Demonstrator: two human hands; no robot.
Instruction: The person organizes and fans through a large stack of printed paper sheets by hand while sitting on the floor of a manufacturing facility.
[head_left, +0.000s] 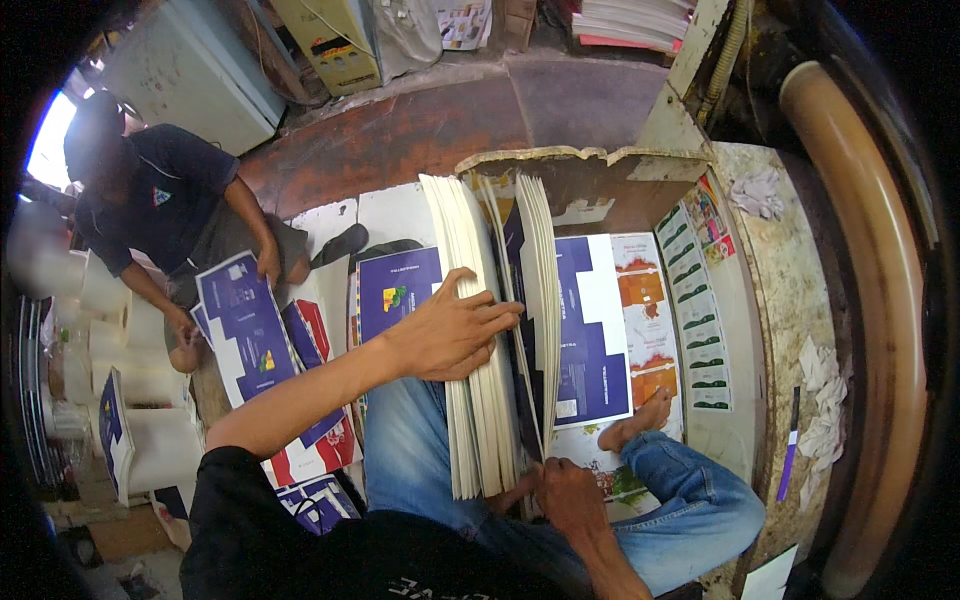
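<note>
Between my knees, a thick stack of cardboard sheets (pixel 462 420) stands on edge, its pale edges toward me. My left hand (pixel 455 325) reaches across it, fingers curled over to the gap on its right side. Just right of that gap is a thinner bundle of sheets (pixel 541 300), some showing purple and white print. Low down, my right hand (pixel 575 495) is closed at the near bottom corner of the sheets by the gap; its fingertips are partly hidden. A purple and white printed sheet (pixel 595 350) lies flat to the right.
At left, a seated co-worker holds a purple printed sheet (pixel 250 325). Red and white sheets (pixel 325 450) lie beside my left leg. A worn ledge (pixel 780 350) on the right carries a purple-handled tool (pixel 788 465) and crumpled cloths (pixel 822 400). Beyond it runs a brown roller (pixel 870 250).
</note>
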